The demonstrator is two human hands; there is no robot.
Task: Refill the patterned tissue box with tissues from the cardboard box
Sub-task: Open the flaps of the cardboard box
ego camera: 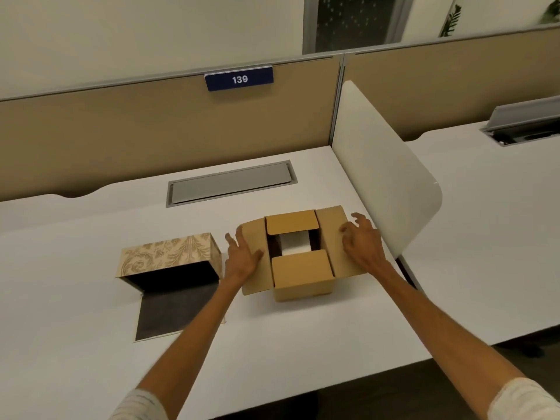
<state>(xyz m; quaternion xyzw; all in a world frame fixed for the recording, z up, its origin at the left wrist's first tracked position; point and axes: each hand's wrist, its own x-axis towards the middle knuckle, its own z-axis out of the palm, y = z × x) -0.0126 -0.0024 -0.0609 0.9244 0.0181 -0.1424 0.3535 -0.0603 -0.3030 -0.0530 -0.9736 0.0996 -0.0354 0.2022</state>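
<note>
A: Both hands are on the cardboard box, which sits mid-worktop. Left hand lies flat on the left flap, fingers spread and clamped on nothing. Right hand rests on the right flap, fingers apart and curled over its far edge.

B: And the tissues?

A: A white block shows through the square gap between the four flaps, down inside the cardboard box. That should be them. All four flaps are only half folded back, so the opening is tight.

B: Where's the patterned tissue box?

A: Just left of the cardboard box, close to the left hand but apart from it. The patterned tissue box lies on its side, dark mouth facing the person, its lid flap flat on the worktop.

B: How will the stack handle?

A: Light and soft, I'd say, and quick to sag or shed sheets. Best to press the flaps wide first, then reach in and hold the stack by its two long sides, squeezing gently so it stays together.
</note>
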